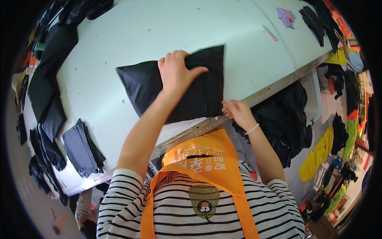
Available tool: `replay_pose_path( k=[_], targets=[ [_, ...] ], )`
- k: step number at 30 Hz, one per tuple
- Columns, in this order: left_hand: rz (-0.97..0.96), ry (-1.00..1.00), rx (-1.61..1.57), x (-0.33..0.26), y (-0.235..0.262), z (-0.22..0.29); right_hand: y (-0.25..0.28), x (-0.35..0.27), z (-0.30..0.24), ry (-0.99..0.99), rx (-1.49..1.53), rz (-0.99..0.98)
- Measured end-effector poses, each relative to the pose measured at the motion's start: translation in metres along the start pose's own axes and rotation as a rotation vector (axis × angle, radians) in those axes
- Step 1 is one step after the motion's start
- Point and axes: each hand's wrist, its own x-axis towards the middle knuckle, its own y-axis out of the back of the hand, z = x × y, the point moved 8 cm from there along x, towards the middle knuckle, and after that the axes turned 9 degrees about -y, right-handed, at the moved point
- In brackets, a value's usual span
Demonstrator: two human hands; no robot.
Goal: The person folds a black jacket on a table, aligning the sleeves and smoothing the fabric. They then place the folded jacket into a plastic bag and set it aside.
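Note:
A piece of smooth black cloth (197, 93) with pointed corners lies on the pale table in front of me. My left hand (175, 73) rests over its far edge, thumb stretched out to the right and fingers apart, their tips partly turned out of sight. Beside the cloth's right edge, close to its near corner, is my right hand (237, 112), with loosely bent fingers and the tips at or just beside the edge. Whether they touch it I cannot make out.
The pale table (99, 83) has a metal near edge (199, 127). At left lie a folded dark stack (81, 149) and long black material (49, 83). A red cutter-like tool (270, 33) and a purple cloth (285, 18) lie far right. Black fabric (284, 119) heaps below the edge.

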Motion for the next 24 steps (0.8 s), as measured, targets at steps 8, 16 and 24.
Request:
replay_pose_path(
  k=[8,16,24],
  targets=[
    [-0.022,0.007,-0.474,-0.161,0.059,0.073,0.001,0.017,-0.001,-0.023,0.278,-0.314],
    [0.304,1.113,-0.228,-0.332,0.026,-0.043,-0.038,0.046,0.017,0.329,-0.126,-0.092],
    [0.384,1.456,-0.386,-0.468,0.024,0.021,-0.104,-0.010,0.024,0.527,-0.506,-0.299]
  ],
)
